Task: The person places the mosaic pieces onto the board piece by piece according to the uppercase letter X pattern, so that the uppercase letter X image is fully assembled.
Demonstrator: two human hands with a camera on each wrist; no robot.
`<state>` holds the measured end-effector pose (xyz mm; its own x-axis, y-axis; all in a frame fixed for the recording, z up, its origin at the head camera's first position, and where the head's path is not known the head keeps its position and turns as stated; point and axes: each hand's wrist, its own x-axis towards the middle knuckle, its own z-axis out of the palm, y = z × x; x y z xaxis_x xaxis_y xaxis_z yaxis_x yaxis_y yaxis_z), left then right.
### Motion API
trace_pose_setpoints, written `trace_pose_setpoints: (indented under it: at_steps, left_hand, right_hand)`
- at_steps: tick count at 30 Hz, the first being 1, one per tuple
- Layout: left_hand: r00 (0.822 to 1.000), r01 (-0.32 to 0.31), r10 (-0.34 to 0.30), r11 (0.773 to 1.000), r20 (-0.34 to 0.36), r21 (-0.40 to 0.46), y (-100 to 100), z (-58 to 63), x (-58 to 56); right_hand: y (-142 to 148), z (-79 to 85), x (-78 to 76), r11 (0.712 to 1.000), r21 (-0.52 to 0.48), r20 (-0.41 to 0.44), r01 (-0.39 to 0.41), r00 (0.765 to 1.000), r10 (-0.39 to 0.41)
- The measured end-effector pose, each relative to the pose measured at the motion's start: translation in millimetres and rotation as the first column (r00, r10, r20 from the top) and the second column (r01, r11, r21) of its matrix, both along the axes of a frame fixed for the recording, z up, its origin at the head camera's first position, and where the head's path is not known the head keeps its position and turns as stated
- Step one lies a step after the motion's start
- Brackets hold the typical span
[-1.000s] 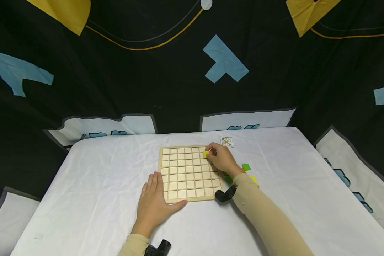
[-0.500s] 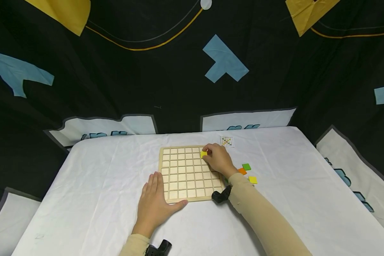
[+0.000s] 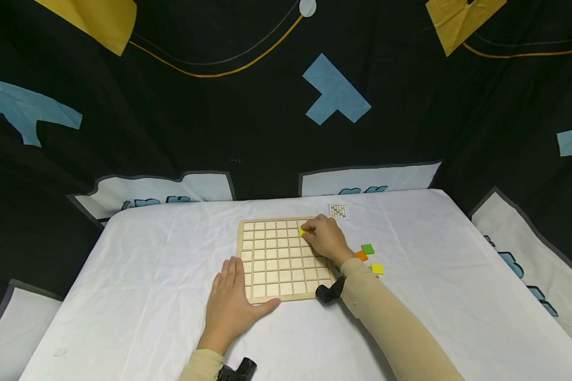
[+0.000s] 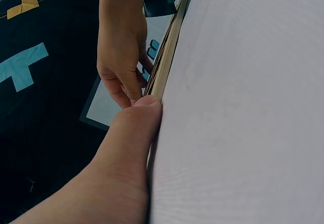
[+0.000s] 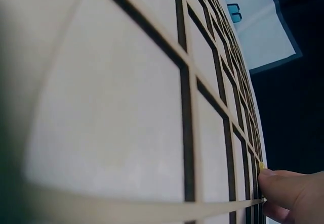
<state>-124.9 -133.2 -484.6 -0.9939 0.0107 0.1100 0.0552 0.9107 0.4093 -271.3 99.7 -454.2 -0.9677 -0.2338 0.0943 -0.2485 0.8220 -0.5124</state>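
A square wooden grid board [image 3: 271, 260] lies flat on the white cloth. Along its left edge rest the straight fingers of my left hand [image 3: 231, 309], the thumb spread along the front edge. Near the board's far right corner, my right hand [image 3: 329, 238] pinches a small yellow square tile [image 3: 301, 232] between thumb and fingers, at a cell of the grid. Only a sliver of that yellow tile [image 5: 261, 166] shows in the right wrist view, above the thumb tip. The left wrist view shows my left thumb [image 4: 129, 138] against the board's side [image 4: 164, 67].
Right of the board lie loose tiles: a green tile [image 3: 368, 248], an orange tile [image 3: 361, 255] and a yellow tile [image 3: 377, 269]; others are partly hidden by the right forearm. Behind them sits a small printed grid card [image 3: 339, 211]. A dark curtain hangs beyond the table.
My right hand has shifted slightly left with the yellow tile, which now appears lower in the cell and more covered by the fingers. The left hand has stayed in place.
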Motion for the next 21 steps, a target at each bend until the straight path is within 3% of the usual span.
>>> trace_pose_setpoints:
  at_steps: [5, 13, 21]
  left_hand:
    - [1.0, 0.001, -0.001, 1.0, 0.011, 0.0, 0, 1.5, 0.2]
    - [1.0, 0.002, -0.002, 1.0, 0.008, 0.002, 0, 0.5, 0.3]
    - [1.0, 0.003, -0.003, 1.0, 0.01, 0.002, 0, 0.8, 0.3]
  right_hand:
    - [1, 3.2, 2.0, 0.998, 0.054, 0.014, -0.029, 1.0, 0.028]
    - [14, 14.0, 16.8, 0.997, -0.008, 0.026, -0.073, 0.997, 0.073]
    - [48, 25.1, 35.4, 0.998, -0.004, 0.037, -0.065, 0.997, 0.065]
